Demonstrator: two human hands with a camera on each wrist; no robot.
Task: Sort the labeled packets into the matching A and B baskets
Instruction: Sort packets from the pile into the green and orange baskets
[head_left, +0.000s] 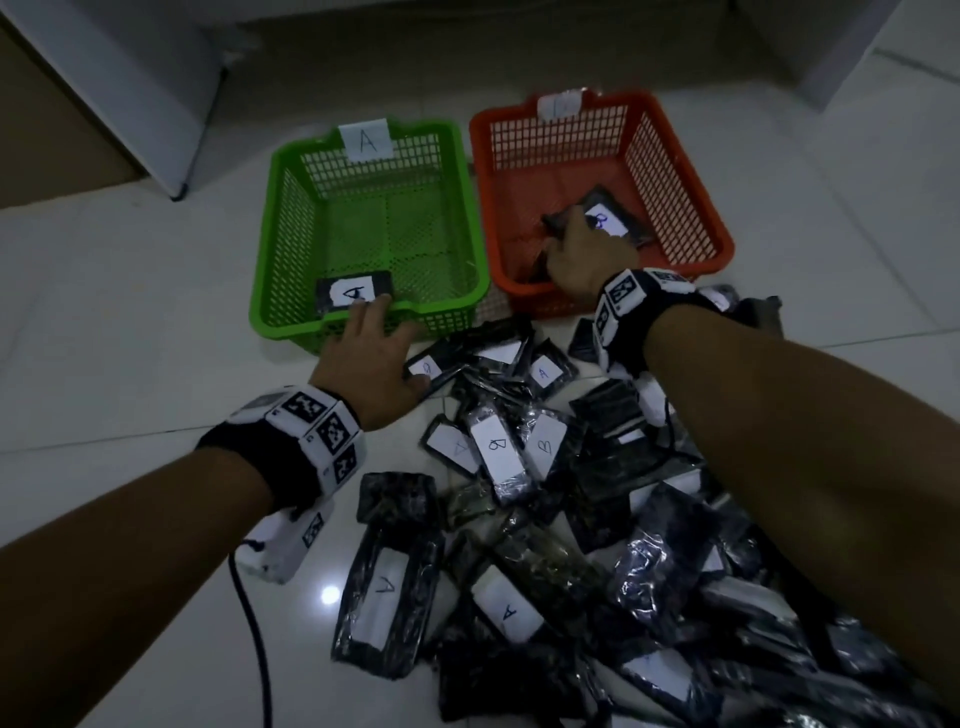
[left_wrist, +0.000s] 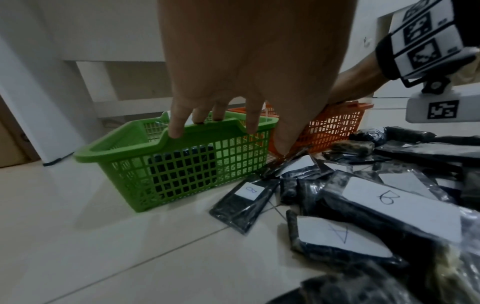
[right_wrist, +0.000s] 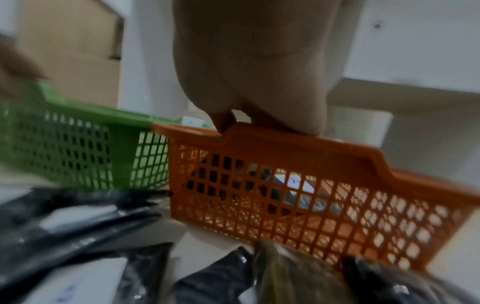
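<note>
A green basket (head_left: 291, 244) (left_wrist: 124, 148) tagged A stands left of an orange basket (head_left: 675, 182) (right_wrist: 337, 216) on the tiled floor. My left hand (head_left: 374, 343) (left_wrist: 233, 82) hovers at the green basket's near rim with straight fingers, holding nothing. Just beyond its fingertips a black packet marked A (head_left: 356, 293) lies inside. My right hand (head_left: 587, 254) (right_wrist: 259, 82) reaches over the orange basket's near rim. Its fingertips meet the left edge of a packet marked B (head_left: 608, 221). The rim hides those fingers in the right wrist view.
A big pile of black labeled packets (head_left: 545, 493) covers the floor in front of both baskets and under my right forearm. One packet marked B (head_left: 428, 366) lies by my left thumb. A white cabinet (head_left: 130, 78) stands back left. A black cable (head_left: 254, 623) trails under my left wrist.
</note>
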